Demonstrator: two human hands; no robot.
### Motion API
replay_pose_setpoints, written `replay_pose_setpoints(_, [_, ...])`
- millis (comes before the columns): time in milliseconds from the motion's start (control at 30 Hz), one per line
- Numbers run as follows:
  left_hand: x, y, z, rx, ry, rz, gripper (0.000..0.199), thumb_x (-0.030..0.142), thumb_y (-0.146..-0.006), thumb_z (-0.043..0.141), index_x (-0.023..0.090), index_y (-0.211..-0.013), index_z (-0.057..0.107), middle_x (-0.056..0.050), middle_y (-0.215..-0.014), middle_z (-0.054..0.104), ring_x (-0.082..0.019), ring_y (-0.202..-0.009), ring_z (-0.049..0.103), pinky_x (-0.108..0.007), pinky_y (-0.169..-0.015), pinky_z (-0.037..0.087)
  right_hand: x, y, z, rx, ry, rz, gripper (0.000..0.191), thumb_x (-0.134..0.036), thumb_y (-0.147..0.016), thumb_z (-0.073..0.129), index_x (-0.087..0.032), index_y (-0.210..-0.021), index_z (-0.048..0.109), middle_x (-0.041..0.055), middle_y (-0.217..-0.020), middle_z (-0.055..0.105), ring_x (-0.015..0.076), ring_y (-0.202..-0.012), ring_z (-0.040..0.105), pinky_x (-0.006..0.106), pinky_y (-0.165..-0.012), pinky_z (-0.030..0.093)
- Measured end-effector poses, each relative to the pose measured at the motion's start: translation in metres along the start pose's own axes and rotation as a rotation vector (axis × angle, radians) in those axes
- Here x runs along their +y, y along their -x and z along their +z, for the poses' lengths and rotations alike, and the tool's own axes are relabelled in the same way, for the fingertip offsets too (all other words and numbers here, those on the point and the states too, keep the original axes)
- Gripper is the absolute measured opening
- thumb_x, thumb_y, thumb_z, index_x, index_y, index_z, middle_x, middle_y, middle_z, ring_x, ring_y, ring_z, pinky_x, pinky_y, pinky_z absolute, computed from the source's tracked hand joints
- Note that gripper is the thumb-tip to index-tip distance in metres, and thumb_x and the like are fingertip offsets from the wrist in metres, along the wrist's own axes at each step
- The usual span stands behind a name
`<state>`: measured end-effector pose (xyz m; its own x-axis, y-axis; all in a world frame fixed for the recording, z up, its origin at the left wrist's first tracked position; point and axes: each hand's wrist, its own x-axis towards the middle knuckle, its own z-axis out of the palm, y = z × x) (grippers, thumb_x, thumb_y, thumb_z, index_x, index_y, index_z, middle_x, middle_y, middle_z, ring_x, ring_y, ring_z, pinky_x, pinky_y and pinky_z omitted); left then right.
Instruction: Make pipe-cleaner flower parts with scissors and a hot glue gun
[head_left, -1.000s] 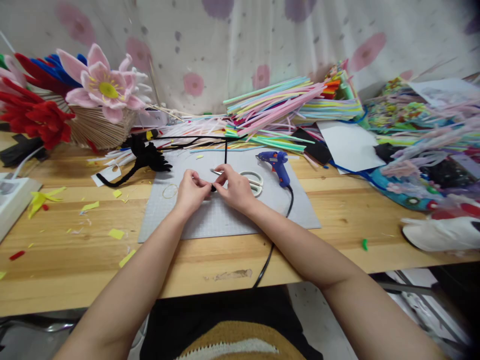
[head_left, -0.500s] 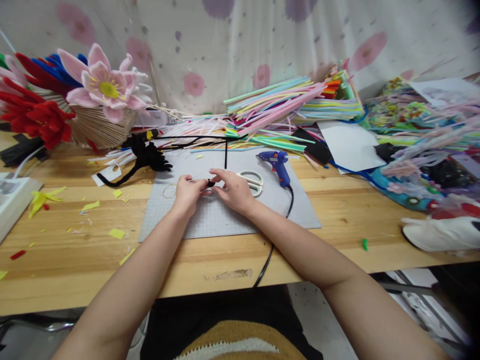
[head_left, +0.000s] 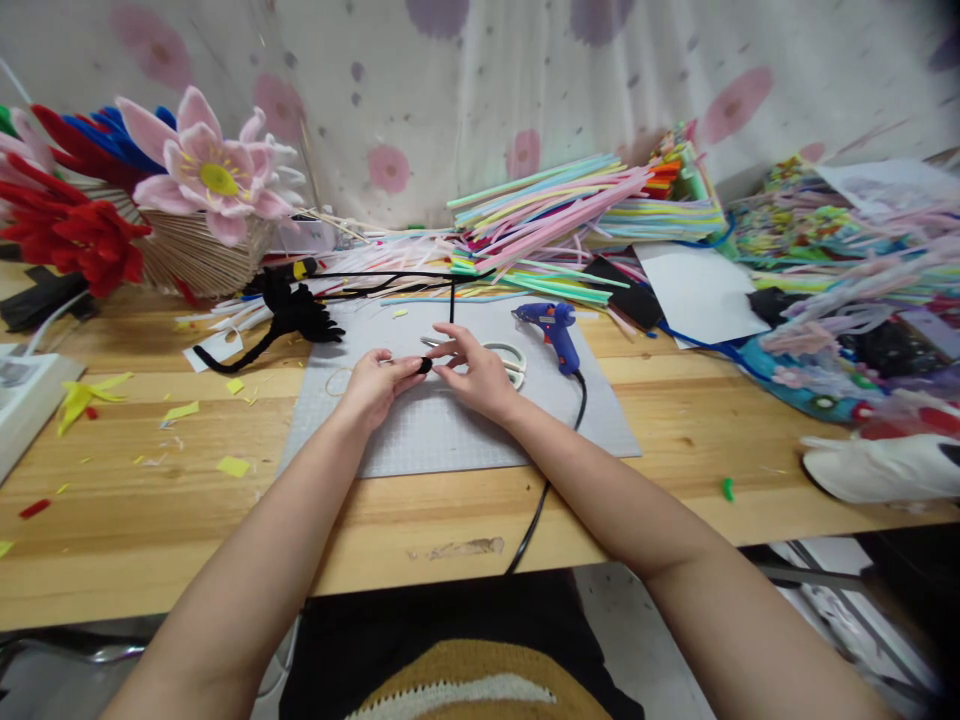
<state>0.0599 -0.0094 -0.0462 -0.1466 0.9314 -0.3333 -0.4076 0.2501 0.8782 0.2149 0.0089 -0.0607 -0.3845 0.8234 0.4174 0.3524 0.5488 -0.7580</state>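
Observation:
Between the fingertips of my left hand [head_left: 381, 384] is a small black fuzzy coil [head_left: 425, 366], which looks like rolled pipe cleaner. My right hand [head_left: 480, 372] is just to its right, fingers apart and curved close to the coil. Whether a right fingertip touches it I cannot make out. Behind the right hand lie white-handled scissors [head_left: 514, 364], partly covered. A blue glue gun [head_left: 553, 330] rests on the grey cutting mat [head_left: 450, 440] to the right. At the mat's upper left sits a black pipe-cleaner figure [head_left: 289, 318] with a long curved tail.
Bundles of coloured pipe cleaners [head_left: 555, 205] are heaped along the back. Fuzzy flowers [head_left: 214, 175] stand at the left, above a white power strip [head_left: 30, 400]. Yellow scraps [head_left: 234, 467] lie on the wooden table [head_left: 675, 500]. The glue gun's black cable [head_left: 534, 530] runs over the front edge.
My right hand has drawn slightly right and up, its fingers opening away from the coil. The left hand has turned a little, and the black coil now shows more plainly.

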Motion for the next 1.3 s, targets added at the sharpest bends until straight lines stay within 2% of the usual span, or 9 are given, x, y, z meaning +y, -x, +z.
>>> replay_pose_setpoints(133, [0.001, 0.0, 0.003, 0.068, 0.011, 0.058, 0.043, -0.002, -0.062, 0.063, 0.019, -0.082, 0.031, 0.0, -0.067, 0.063, -0.011, -0.061, 0.064, -0.03, -0.071, 0.055, 0.006, -0.003, -0.006, 0.065, -0.021, -0.014, 0.045, -0.017, -0.074, 0.055, -0.021, -0.118, 0.046, 0.0046, -0.101, 0.064, 0.0155, -0.094, 0.06, 0.03, -0.081, 0.049])
replay_pose_setpoints(233, [0.001, -0.001, 0.004, 0.093, 0.006, 0.09, 0.045, -0.002, -0.061, 0.063, 0.02, -0.082, 0.03, 0.001, -0.068, 0.063, -0.011, -0.06, 0.064, -0.03, -0.071, 0.055, 0.007, -0.004, -0.006, 0.027, -0.07, 0.043, 0.033, -0.023, -0.075, 0.057, -0.02, -0.107, 0.051, 0.0041, -0.094, 0.065, 0.0151, -0.088, 0.061, 0.032, -0.081, 0.048])
replay_pose_setpoints(367, [-0.001, -0.002, 0.002, 0.069, -0.034, 0.104, 0.048, 0.002, -0.059, 0.068, 0.019, -0.084, 0.031, -0.001, -0.07, 0.064, -0.013, -0.062, 0.064, -0.032, -0.067, 0.055, 0.006, -0.004, 0.001, -0.02, -0.235, 0.15, 0.035, -0.031, -0.073, 0.061, -0.02, -0.104, 0.051, 0.0021, -0.087, 0.064, 0.0128, -0.077, 0.062, 0.029, -0.074, 0.049])
replay_pose_setpoints(567, [-0.002, 0.001, 0.001, 0.014, -0.103, 0.136, 0.05, 0.01, -0.055, 0.073, 0.019, -0.086, 0.035, -0.001, -0.074, 0.066, -0.015, -0.066, 0.066, -0.033, -0.065, 0.055, 0.003, -0.004, 0.007, 0.029, -0.183, 0.209, 0.025, -0.026, -0.071, 0.059, -0.019, -0.095, 0.053, -0.0022, -0.072, 0.062, 0.0107, -0.065, 0.058, 0.026, -0.069, 0.045])
replay_pose_setpoints(700, [-0.003, 0.002, 0.003, -0.054, -0.136, 0.174, 0.053, 0.011, -0.051, 0.073, 0.019, -0.089, 0.037, -0.001, -0.078, 0.067, -0.014, -0.064, 0.066, -0.032, -0.066, 0.055, 0.005, -0.004, 0.008, 0.016, -0.219, 0.227, 0.02, -0.024, -0.072, 0.056, -0.019, -0.091, 0.053, -0.0027, -0.071, 0.062, 0.0107, -0.065, 0.057, 0.025, -0.066, 0.043])
replay_pose_setpoints(833, [-0.006, 0.0, 0.001, -0.008, -0.263, 0.234, 0.053, 0.015, -0.053, 0.073, 0.019, -0.093, 0.038, 0.0, -0.075, 0.067, -0.014, -0.059, 0.064, -0.03, -0.058, 0.054, 0.005, -0.004, 0.009, -0.005, -0.217, 0.228, 0.023, -0.023, -0.072, 0.056, -0.019, -0.094, 0.053, -0.0038, -0.069, 0.061, 0.0105, -0.064, 0.056, 0.025, -0.065, 0.042])
replay_pose_setpoints(1000, [-0.008, 0.0, -0.001, 0.015, -0.489, 0.341, 0.049, 0.021, -0.057, 0.071, 0.021, -0.096, 0.042, -0.002, -0.077, 0.069, -0.015, -0.06, 0.064, -0.025, -0.05, 0.051, -0.004, -0.003, 0.007, 0.041, -0.072, 0.16, 0.017, -0.025, -0.075, 0.056, -0.02, -0.091, 0.054, -0.0016, -0.073, 0.061, 0.0112, -0.067, 0.056, 0.025, -0.066, 0.043])
replay_pose_setpoints(1133, [-0.007, 0.003, 0.0, 0.014, -0.536, 0.328, 0.05, 0.021, -0.056, 0.072, 0.021, -0.098, 0.044, -0.001, -0.074, 0.069, -0.015, -0.056, 0.063, -0.025, -0.048, 0.051, -0.006, -0.006, 0.005, 0.084, -0.058, 0.132, 0.014, -0.025, -0.076, 0.055, -0.019, -0.089, 0.056, 0.0013, -0.082, 0.062, 0.0121, -0.075, 0.058, 0.024, -0.066, 0.044])
replay_pose_setpoints(1300, [-0.008, 0.003, 0.0, -0.009, -0.555, 0.328, 0.051, 0.02, -0.055, 0.072, 0.022, -0.098, 0.046, -0.001, -0.073, 0.069, -0.015, -0.054, 0.062, -0.024, -0.047, 0.05, 0.004, -0.011, 0.007, 0.093, -0.178, 0.219, 0.013, -0.024, -0.075, 0.054, -0.019, -0.088, 0.055, -0.0011, -0.076, 0.061, 0.0114, -0.073, 0.058, 0.024, -0.067, 0.043])
